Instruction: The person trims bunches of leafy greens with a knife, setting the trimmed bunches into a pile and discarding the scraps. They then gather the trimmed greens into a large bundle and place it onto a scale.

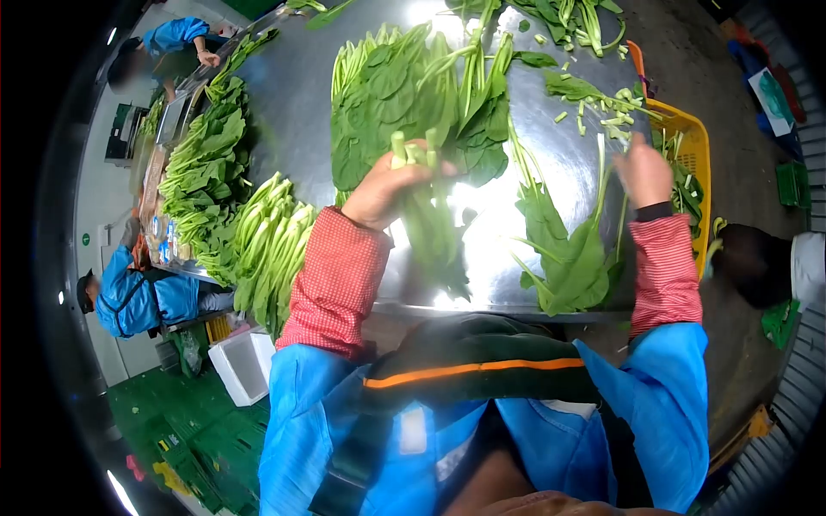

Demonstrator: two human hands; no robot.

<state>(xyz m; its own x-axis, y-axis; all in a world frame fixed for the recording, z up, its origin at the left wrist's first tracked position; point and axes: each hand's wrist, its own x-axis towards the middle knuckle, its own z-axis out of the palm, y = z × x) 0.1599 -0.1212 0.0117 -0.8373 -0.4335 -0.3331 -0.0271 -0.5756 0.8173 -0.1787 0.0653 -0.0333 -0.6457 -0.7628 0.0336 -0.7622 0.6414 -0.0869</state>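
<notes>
My left hand (391,185) is closed around a bunch of leafy greens (426,219), its cut stems up and its leaves hanging down toward me, partly blurred. My right hand (645,172) is at the right of the metal table (288,103), with fingers bent together near the tops of some pale stems; whether it grips one is unclear. Below and left of it lie loose leafy greens (564,258). Beyond my left hand is a broad pile of greens (379,112). Cut stem pieces (615,112) are scattered at the upper right.
More greens (202,181) line the table's left side. A yellow basket (701,146) holding greens stands against the right edge. Two people in blue (129,301) (176,34) are at the left, another person (757,258) at the right. A white box (241,365) is at lower left.
</notes>
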